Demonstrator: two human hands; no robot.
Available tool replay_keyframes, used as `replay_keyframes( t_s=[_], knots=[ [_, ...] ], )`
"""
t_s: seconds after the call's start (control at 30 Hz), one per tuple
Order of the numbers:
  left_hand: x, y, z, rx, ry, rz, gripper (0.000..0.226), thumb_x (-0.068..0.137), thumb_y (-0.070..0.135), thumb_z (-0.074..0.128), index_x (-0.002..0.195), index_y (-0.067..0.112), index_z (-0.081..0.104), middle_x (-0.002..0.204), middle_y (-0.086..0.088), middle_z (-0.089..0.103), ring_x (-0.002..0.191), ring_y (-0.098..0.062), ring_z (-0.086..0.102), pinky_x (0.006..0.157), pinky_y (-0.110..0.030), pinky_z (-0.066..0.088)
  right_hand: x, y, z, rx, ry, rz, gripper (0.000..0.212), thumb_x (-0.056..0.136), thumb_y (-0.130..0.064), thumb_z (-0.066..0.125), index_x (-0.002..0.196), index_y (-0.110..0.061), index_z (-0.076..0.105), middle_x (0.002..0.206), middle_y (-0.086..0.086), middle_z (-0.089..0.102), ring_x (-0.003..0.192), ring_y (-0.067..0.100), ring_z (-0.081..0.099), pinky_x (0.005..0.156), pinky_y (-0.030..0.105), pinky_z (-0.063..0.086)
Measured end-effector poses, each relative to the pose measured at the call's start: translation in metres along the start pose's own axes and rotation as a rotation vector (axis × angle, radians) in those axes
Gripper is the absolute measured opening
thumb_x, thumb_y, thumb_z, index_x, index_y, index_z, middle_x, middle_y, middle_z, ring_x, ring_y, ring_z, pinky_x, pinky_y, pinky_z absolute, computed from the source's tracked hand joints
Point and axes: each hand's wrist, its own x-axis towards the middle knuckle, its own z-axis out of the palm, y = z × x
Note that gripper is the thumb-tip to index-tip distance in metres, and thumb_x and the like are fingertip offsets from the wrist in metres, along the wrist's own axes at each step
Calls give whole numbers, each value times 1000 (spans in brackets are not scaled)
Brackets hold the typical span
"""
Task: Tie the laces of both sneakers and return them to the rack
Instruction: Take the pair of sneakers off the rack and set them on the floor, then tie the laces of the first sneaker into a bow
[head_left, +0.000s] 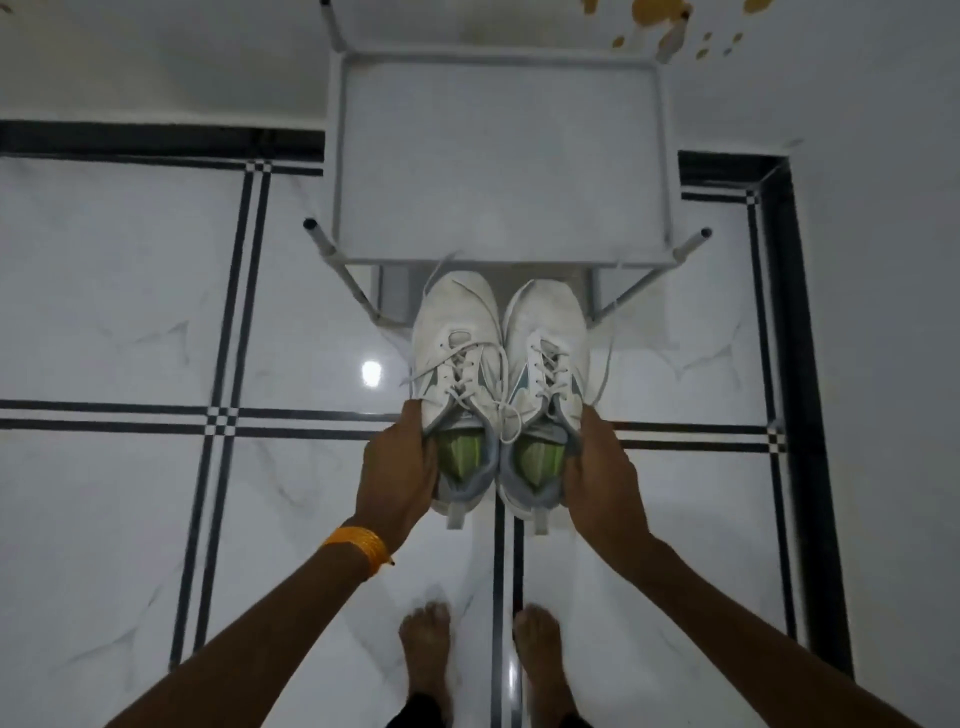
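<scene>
Two white sneakers with green insoles are held side by side above the floor, toes pointing at the rack. My left hand (397, 475) grips the outer side of the left sneaker (457, 353) near its heel. My right hand (602, 478) grips the outer side of the right sneaker (550, 343) the same way. Their white laces hang loose and untied, with ends trailing off both sides and crossing between the shoes. The grey metal shoe rack (498, 156) stands just beyond the toes, its top shelf bare.
The floor is glossy white marble tile (114, 312) with black inlay lines. My two bare feet (483, 654) stand below the sneakers. A white wall with yellowish stains (670, 26) rises behind the rack. A black border strip (800, 364) runs along the right.
</scene>
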Motion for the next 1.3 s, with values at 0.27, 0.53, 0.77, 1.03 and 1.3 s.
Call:
replay_keyframes(
  t_s=[0.27, 0.53, 0.77, 1.03, 1.3],
  knots=[
    [11, -100, 141, 59, 6, 3, 31, 99, 23, 45, 124, 5, 51, 90, -12, 68, 71, -26, 63, 66, -27, 43, 29, 117, 111, -102, -74, 3, 52, 95, -6, 47, 145, -5, 34, 134, 15, 50, 115, 28, 54, 93, 28, 42],
    [63, -188, 251, 115, 26, 114, 36, 96, 15, 46, 128, -1, 47, 83, -18, 69, 70, -37, 65, 62, -34, 45, 98, 218, 206, -166, -30, -32, 36, 91, -6, 48, 127, -4, 49, 119, 16, 59, 107, 30, 58, 90, 40, 51],
    [79, -208, 285, 64, 119, 154, 21, 95, 18, 49, 111, 5, 50, 79, -2, 55, 65, -23, 49, 50, -22, 27, 112, 250, 223, -126, -10, -150, 8, 95, -12, 48, 103, -10, 49, 96, 8, 56, 82, 27, 60, 69, 47, 56],
    [89, -211, 246, 96, 175, 249, 44, 93, 53, 48, 122, 20, 53, 96, -1, 63, 78, -21, 62, 69, -33, 47, 129, 192, 172, -389, 196, -307, 48, 93, -39, 55, 131, -10, 53, 119, 10, 60, 97, 26, 62, 80, 33, 45],
    [104, -190, 248, 103, 85, 351, 11, 94, 15, 57, 96, 5, 61, 97, -13, 68, 86, -27, 61, 78, -41, 52, 142, 163, 235, -144, -75, -259, 16, 92, -3, 58, 100, 0, 71, 82, 17, 74, 55, 19, 65, 57, 28, 58]
  ],
)
